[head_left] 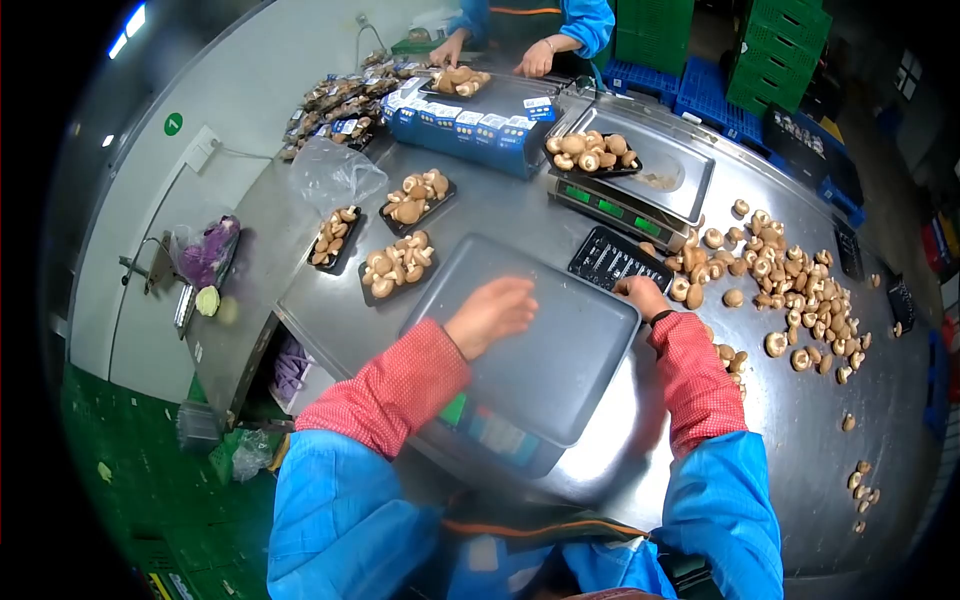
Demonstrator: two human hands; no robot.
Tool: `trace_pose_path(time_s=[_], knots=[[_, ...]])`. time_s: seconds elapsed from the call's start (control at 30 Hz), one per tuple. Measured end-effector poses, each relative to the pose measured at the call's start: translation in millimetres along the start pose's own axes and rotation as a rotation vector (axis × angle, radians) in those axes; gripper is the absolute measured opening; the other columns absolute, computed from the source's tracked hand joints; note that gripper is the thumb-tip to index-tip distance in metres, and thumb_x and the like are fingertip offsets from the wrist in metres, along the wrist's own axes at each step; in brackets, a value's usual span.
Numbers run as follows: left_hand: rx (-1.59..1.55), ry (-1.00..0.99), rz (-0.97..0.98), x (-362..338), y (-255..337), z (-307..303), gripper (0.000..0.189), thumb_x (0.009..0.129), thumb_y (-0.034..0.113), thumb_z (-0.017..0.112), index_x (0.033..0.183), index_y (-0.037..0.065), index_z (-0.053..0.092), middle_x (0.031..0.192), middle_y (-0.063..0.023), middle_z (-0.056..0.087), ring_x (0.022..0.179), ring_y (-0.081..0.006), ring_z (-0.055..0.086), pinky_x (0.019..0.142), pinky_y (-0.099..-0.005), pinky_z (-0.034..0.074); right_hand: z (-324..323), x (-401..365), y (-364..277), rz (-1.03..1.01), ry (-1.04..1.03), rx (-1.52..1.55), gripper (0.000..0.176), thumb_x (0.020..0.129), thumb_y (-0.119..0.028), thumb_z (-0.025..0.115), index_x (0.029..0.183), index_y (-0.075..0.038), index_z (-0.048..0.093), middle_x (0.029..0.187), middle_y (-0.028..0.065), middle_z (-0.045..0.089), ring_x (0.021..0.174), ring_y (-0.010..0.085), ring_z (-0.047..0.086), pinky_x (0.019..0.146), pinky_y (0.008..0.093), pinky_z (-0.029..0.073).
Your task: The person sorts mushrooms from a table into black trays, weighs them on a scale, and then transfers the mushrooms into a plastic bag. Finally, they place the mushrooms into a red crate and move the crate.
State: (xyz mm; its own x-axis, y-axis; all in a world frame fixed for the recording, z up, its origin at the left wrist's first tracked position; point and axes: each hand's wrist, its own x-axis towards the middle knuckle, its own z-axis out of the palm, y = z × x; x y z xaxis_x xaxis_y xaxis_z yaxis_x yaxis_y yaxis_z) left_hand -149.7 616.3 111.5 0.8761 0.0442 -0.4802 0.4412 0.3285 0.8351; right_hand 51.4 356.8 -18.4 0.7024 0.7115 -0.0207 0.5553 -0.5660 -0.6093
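My left hand [495, 315] hovers over or rests on the grey top of a weighing scale [570, 380]; its fingers are stretched out and nothing shows in them. At the scale's far right corner, my right hand [643, 297] has its fingers closed on the near edge of an empty black tray [615, 256]. Loose brown mushrooms [790, 275] are heaped to the right of that hand. Left of the scale stand black trays filled with mushrooms [397, 266].
Across the table a co-worker's hands [537, 58] are near a filled tray [458, 82] and a blue label box [460, 130]. A second scale [640, 190] carries mushrooms [590, 152]. Wrapped packs [335, 105] pile up at the back left, near a clear plastic bag [335, 178].
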Motion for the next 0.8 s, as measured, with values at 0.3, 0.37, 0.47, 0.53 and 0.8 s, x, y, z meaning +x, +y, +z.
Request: trace_pose_path(time_s=[0.3, 0.37, 0.47, 0.53, 0.8], knots=[[-0.008, -0.029, -0.001, -1.3, -9.0, -5.1, 0.029, 0.097, 0.02, 0.057, 0.125, 0.01, 0.054, 0.109, -0.0063, 0.062, 0.096, -0.0161, 0.061, 0.088, -0.0317, 0.052, -2.0, -0.1, -1.4, -0.009, 0.012, 0.001, 0.023, 0.076, -0.025, 0.066, 0.086, -0.005, 0.074, 0.085, 0.018, 0.069, 0.084, 0.0334, 0.067, 0.077, 0.0394, 0.052], [0.014, -0.014, -0.018, -1.3, -7.5, -3.6, 0.031, 0.097, 0.02, 0.057, 0.126, 0.01, 0.053, 0.111, -0.0069, 0.061, 0.098, -0.0162, 0.06, 0.089, -0.0318, 0.052, -0.8, 1.2, 0.9, -0.025, 0.004, -0.023, 0.022, 0.077, -0.024, 0.066, 0.087, -0.005, 0.074, 0.085, 0.0178, 0.069, 0.085, 0.0333, 0.067, 0.078, 0.0399, 0.052], [0.03, -0.008, -0.028, 0.5, -7.5, -2.1, 0.031, 0.097, 0.021, 0.057, 0.126, 0.01, 0.053, 0.111, -0.0071, 0.061, 0.098, -0.0164, 0.06, 0.089, -0.0319, 0.052, -3.3, 1.6, -3.4, -0.024, -0.006, -0.059, 0.021, 0.078, -0.024, 0.066, 0.085, -0.005, 0.074, 0.085, 0.0178, 0.069, 0.085, 0.0343, 0.066, 0.079, 0.0411, 0.052], [0.029, -0.011, -0.03, 2.3, -8.9, -0.3, 0.032, 0.097, 0.021, 0.057, 0.126, 0.01, 0.053, 0.11, -0.007, 0.062, 0.098, -0.0165, 0.061, 0.089, -0.0319, 0.052, -5.6, 3.0, -6.0, -0.039, -0.015, -0.077, 0.021, 0.078, -0.024, 0.066, 0.085, -0.005, 0.073, 0.084, 0.0182, 0.068, 0.085, 0.0349, 0.066, 0.078, 0.0415, 0.052], [0.004, -0.033, -0.045, 9.2, -14.8, 2.4, 0.031, 0.096, 0.02, 0.058, 0.125, 0.01, 0.054, 0.11, -0.0067, 0.063, 0.096, -0.017, 0.062, 0.089, -0.0324, 0.052, 4.2, 2.7, 5.7, -0.131, 0.1, -0.052, 0.018, 0.078, -0.018, 0.063, 0.083, -0.003, 0.071, 0.083, 0.0195, 0.067, 0.082, 0.036, 0.065, 0.076, 0.0417, 0.052]])
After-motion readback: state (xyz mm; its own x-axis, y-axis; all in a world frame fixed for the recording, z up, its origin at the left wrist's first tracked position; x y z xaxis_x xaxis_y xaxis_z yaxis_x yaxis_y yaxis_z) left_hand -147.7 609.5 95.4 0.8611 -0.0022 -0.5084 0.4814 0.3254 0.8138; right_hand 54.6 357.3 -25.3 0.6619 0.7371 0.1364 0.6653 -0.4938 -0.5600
